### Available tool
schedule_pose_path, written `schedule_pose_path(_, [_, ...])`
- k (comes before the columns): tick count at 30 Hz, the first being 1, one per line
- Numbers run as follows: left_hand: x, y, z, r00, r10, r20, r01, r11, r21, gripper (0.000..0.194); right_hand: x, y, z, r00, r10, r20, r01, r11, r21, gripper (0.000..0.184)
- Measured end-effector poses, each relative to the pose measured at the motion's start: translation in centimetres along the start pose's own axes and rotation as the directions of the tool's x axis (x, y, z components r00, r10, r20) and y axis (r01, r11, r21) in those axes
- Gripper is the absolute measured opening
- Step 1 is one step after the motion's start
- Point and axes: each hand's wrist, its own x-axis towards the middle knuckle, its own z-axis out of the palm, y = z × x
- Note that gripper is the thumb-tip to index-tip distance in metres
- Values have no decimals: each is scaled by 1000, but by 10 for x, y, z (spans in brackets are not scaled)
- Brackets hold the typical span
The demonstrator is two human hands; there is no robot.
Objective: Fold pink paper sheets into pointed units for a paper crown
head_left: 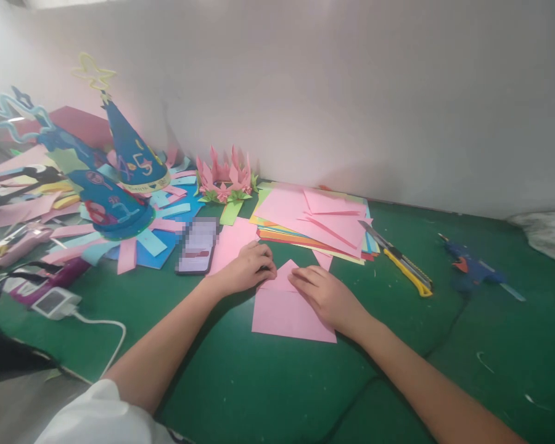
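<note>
A pink sheet of paper (292, 314) lies on the green table in front of me, its far end folded to a point with a crease across the middle. My left hand (252, 268) has its fingers curled closed at the left edge of the folded point. Resting flat over the right side of the sheet is my right hand (326, 296), fingers stretched out and fingertips on the folded flap. Its thumb is hidden. Just beyond stands a stack of coloured paper (287, 213), pink on top. Another pink sheet (235, 243) lies beside my left hand.
Left of the sheets lies a phone (197, 246). A yellow utility knife (404, 266) and a blue glue gun (476, 262) are at the right. A pink paper crown (224, 176) stands by the wall. Blue cone hats (132, 148), paper strips and a white charger (58, 303) crowd the left.
</note>
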Motion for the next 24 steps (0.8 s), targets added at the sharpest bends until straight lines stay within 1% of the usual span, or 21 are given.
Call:
schedule_pose_path(2, [4,-1,8,994,-50,-102,53,998,36,15,0,0,0,1000,-2,1,2,1000,4,37])
schedule_pose_path(3, [6,-1,12,989,-58,-134,64,997,46,15,0,0,0,1000,0,-1,0,1000,5,37])
schedule_pose_path(5, [8,0,17,988,-26,-152,36,997,62,15,0,0,1,1000,1,-3,-1,1000,8,37])
schedule_pose_path(8, [9,4,22,989,7,-146,7,995,100,21,0,0,1,1000,5,5,-5,1000,16,36])
schedule_pose_path(14, [4,15,23,995,-49,-83,66,974,217,31,0,1,2,1000,-7,18,7,1000,-9,36])
schedule_pose_path(18, [3,18,22,995,-90,-43,97,967,234,33,0,1,2,999,-25,27,25,1000,0,36])
schedule_pose_path(24, [2,19,23,990,-126,-56,136,962,238,34,0,1,2,1000,-17,20,17,1000,19,38])
